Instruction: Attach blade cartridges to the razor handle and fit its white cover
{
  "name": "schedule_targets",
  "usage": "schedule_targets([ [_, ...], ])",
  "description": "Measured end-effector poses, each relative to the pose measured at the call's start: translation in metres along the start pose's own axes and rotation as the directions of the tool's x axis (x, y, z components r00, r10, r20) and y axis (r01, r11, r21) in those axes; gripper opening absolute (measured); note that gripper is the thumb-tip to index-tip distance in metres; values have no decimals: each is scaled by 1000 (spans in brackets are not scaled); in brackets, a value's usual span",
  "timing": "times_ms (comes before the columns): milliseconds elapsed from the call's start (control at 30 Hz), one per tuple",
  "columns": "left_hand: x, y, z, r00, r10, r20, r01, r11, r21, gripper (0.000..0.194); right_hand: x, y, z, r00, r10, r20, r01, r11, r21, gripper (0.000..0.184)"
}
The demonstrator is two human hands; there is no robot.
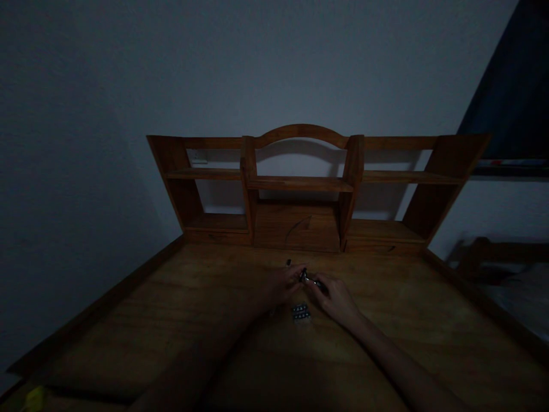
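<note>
Above the middle of the desk, my two hands are close together. My right hand is closed round the dark end of a small tool with a shiny metal shaft; its exact kind is too dark to tell. At the shaft's other end, the fingers of my left hand are closed at a small dark piece, which they partly hide. Just below the hands lies a small dark holder with rows of pale, shiny pieces. Beyond my left hand is a tiny dark object.
The room is dim. A wooden desk spreads beneath my hands, with raised edges at both sides. Along its back stands a wooden shelf unit against the wall. Something yellow shows at the lower left corner.
</note>
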State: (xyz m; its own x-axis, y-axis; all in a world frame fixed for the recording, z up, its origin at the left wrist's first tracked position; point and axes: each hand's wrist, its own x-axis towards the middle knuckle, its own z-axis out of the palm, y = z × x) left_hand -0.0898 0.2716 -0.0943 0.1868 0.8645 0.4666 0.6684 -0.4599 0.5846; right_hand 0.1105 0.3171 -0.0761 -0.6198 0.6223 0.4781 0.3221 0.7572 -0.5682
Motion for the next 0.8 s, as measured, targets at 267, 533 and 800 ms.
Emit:
schedule_targets([
  [267, 3, 1, 6, 984, -174, -40, 152, 933, -327, 45, 0, 3, 0, 999, 28, 33, -32, 992, 118, 30],
  [533, 8, 18, 1, 941, -334, 53, 272, 658, -702, 40, 0, 3, -5, 999, 29, 22, -32, 989, 147, 30],
  [800, 9, 9, 7, 899, -425, 107, 334, 505, -796, 45, 0, 2, -5, 999, -3, 47, -4, 990, 142, 31],
])
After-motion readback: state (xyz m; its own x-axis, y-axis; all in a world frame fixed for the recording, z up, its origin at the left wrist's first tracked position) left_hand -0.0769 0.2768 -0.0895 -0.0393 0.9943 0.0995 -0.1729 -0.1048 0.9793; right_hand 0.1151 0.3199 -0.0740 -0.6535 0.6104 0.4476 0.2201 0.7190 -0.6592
